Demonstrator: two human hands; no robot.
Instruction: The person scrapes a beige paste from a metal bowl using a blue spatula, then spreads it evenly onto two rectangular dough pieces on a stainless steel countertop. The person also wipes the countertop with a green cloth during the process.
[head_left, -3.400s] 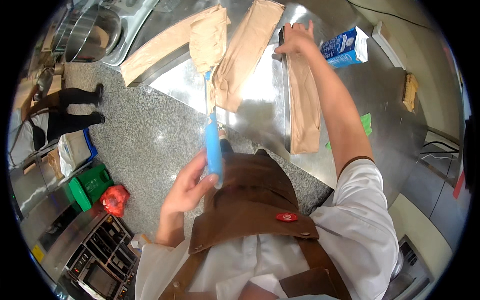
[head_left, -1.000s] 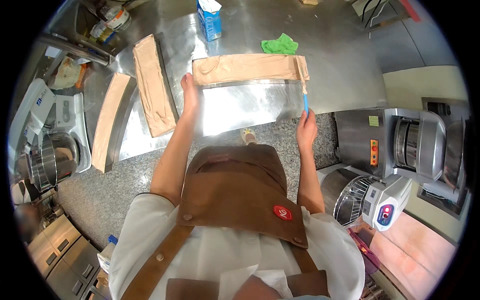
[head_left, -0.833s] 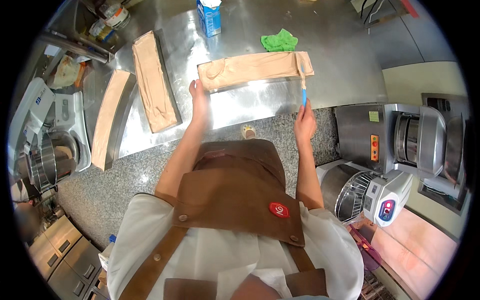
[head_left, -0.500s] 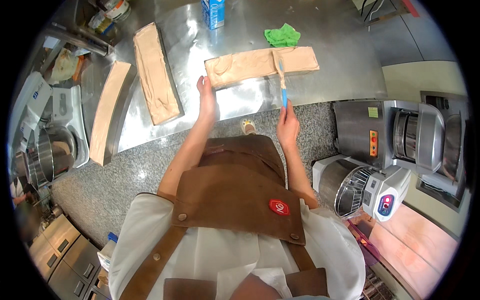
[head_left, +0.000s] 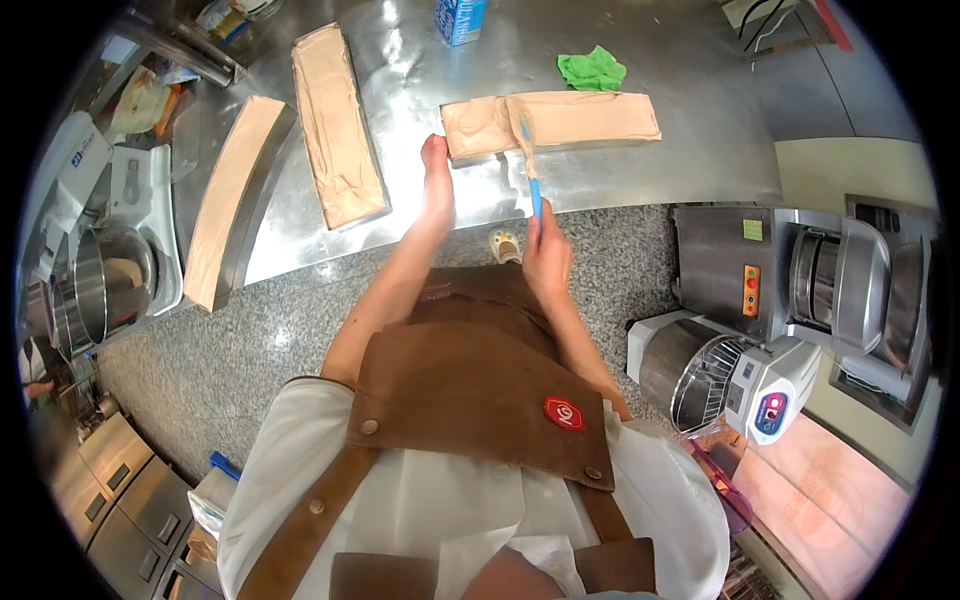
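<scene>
A long, narrow metal pan (head_left: 600, 118) filled level with beige cream or batter lies crosswise on the steel table. At its left end, my left hand (head_left: 437, 178) grips the near corner; most of its fingers are seen edge-on. My right hand (head_left: 548, 258) is closed around the blue handle of a spatula (head_left: 535, 192). The spatula's cream-coated blade lies on the filling, left of the pan's middle. Two more filled pans stand to the left: a straight one (head_left: 338, 130) and, at the table's edge, another (head_left: 232, 200) that looks curved in this view.
A crumpled green cloth (head_left: 592, 69) lies behind the pan. Farther back stands a blue carton (head_left: 460, 22). Mixers with steel bowls stand at the left (head_left: 120, 250) and right (head_left: 700, 380). The steel table's (head_left: 690, 175) near edge runs in front of me.
The spatula has moved left along the filling with my right hand. The view has shifted slightly, so the pans sit farther right in the picture. My left hand stays at the pan's left end.
</scene>
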